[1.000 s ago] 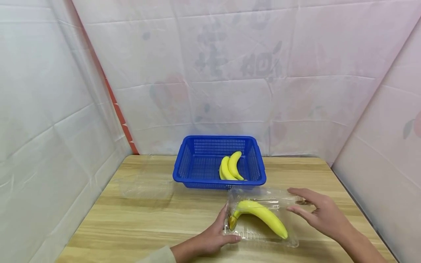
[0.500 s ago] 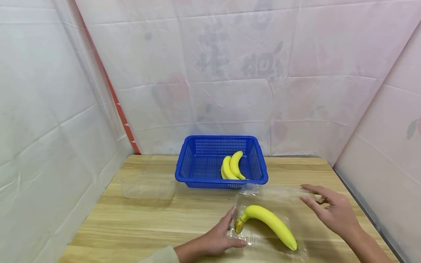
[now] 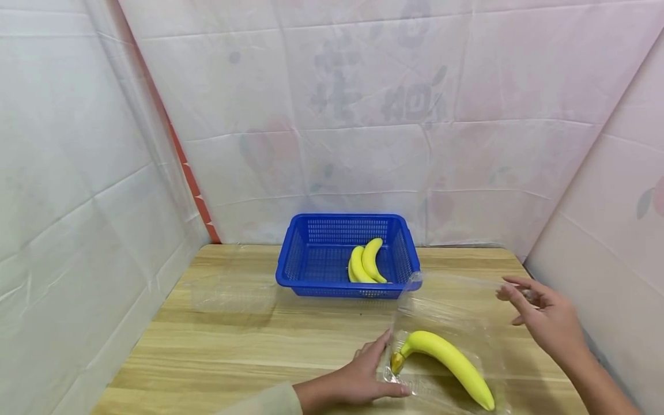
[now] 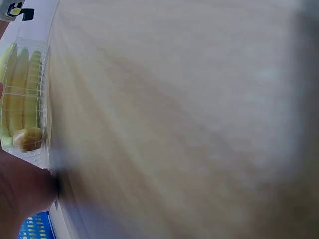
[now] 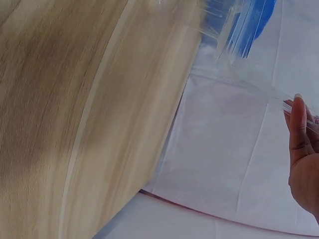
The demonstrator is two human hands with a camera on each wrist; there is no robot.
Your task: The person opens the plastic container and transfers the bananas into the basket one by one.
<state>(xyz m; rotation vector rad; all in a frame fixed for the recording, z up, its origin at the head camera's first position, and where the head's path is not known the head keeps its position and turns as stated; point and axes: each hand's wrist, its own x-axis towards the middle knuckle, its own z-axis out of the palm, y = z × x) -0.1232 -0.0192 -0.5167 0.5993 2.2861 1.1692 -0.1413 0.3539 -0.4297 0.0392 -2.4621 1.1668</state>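
Observation:
A clear plastic clamshell box (image 3: 415, 387) with a yellow banana (image 3: 451, 360) inside lies at the table's front right. My left hand (image 3: 363, 374) holds its left end, thumb at the front corner and fingers at the back. In the left wrist view the banana (image 4: 22, 94) shows through the box's ribbed wall, above part of a hand (image 4: 22, 186). My right hand (image 3: 552, 317) pinches the right corner of the box's raised lid (image 3: 456, 282). The right wrist view has these fingers (image 5: 298, 122) on the lid's clear edge.
A blue plastic basket (image 3: 316, 286) with bananas (image 3: 370, 262) stands at the back middle of the wooden table (image 3: 233, 357). Another clear plastic box (image 3: 233, 294) sits to its left. White printed sheets (image 3: 363, 161) wall the table's back and sides.
The box with the banana has shifted right and toward me, my left hand with it. My right hand has moved right and slightly up, lifting the lid further open.

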